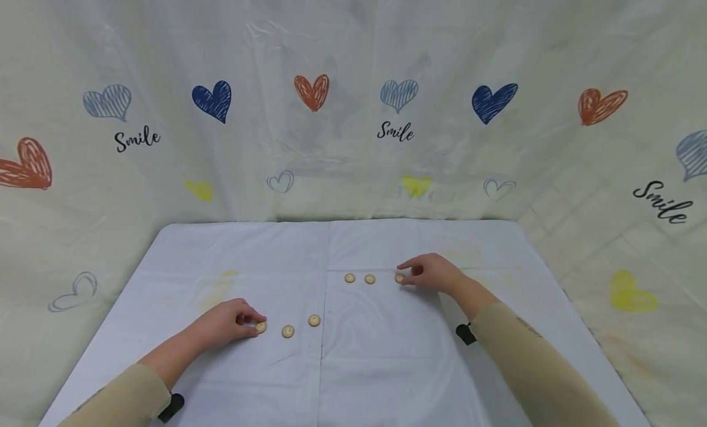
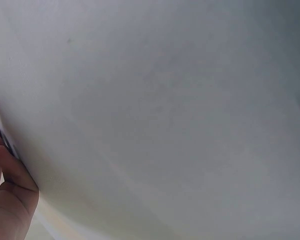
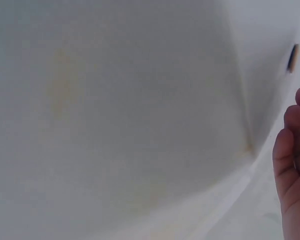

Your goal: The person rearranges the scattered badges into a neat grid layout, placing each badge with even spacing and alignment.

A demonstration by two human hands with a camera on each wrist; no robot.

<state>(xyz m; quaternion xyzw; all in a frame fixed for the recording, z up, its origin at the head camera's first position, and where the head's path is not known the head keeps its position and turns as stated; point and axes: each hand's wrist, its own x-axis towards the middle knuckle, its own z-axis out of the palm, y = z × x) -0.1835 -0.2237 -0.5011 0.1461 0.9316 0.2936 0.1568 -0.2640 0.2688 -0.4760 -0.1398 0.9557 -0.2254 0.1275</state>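
Near the left front, my left hand pinches a round beige wooden button between thumb and fingertips, low at the white cloth. To its right lie a second button and a third button. Farther back, my right hand is at another button; the thumb tip overlaps its edge while the index finger stands apart above it. Left of that, two more buttons, one inner and one outer, lie side by side. In the wrist views, the left hand and right hand show only at the edges.
A creased white cloth covers the table, with faint yellow stains. Behind it hangs a pale curtain printed with hearts and the word Smile. Both forearms wear beige sleeves with a small black device at each wrist.
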